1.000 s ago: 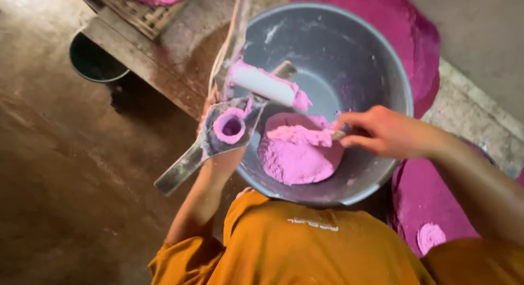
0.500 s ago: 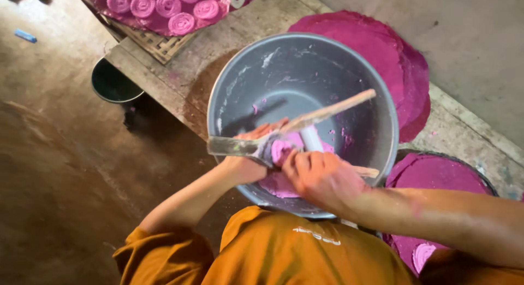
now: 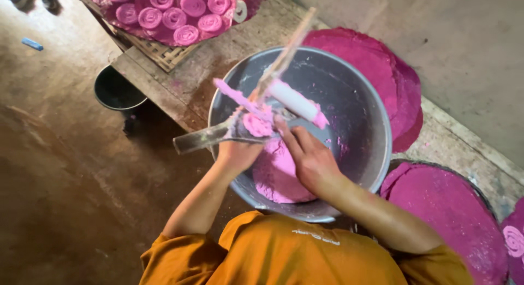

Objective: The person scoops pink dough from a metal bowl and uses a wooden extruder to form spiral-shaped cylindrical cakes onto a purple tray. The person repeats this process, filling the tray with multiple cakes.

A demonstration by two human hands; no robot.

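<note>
Both hands work over a large grey metal bowl [image 3: 357,118] on the wooden surface [image 3: 191,83]. The left hand [image 3: 238,151] has its fingers closed around a metal tool [image 3: 204,137] loaded with pink paste [image 3: 256,124]. The right hand [image 3: 307,156] presses loosely curled fingers against that paste, above a pink mound [image 3: 278,176] in the bowl.

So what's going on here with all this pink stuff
A person in an orange shirt leans over a big metal basin holding a mound of pink paste. The left hand grips a flat metal tool loaded with paste, and the right hand presses on that lump with its fingers. Pink spiral rolls lie on a woven tray behind, with flat magenta discs alongside.
</note>
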